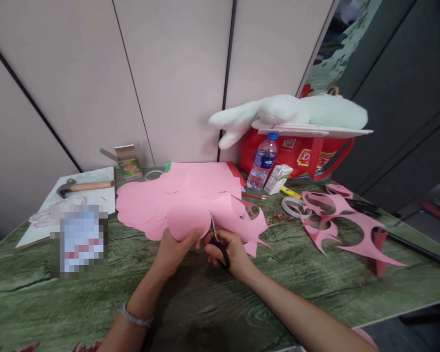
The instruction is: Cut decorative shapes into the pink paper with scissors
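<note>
My left hand [176,247] pinches the lower edge of a sheet of pink paper [190,215], thumb on top. In my right hand [229,249] is a pair of scissors [220,247] with dark handles, fingers wrapped round the loops. Its blades point up and away, at the edge of a rounded part of the pink sheet. Ragged cut strips hang off the sheet's right side. Left of it lies a fanned pile of pink paper circles [139,210]. Behind are flat pink sheets [205,173], partly covered by the piece in my hands.
A hammer [91,186] rests on a white board [106,198] at left, near an opened small box [129,164]. Pink offcuts [363,225], a tape roll [296,207], a water bottle [263,164] and a red bag [300,156] under a white plush toy [289,112] stand or lie right.
</note>
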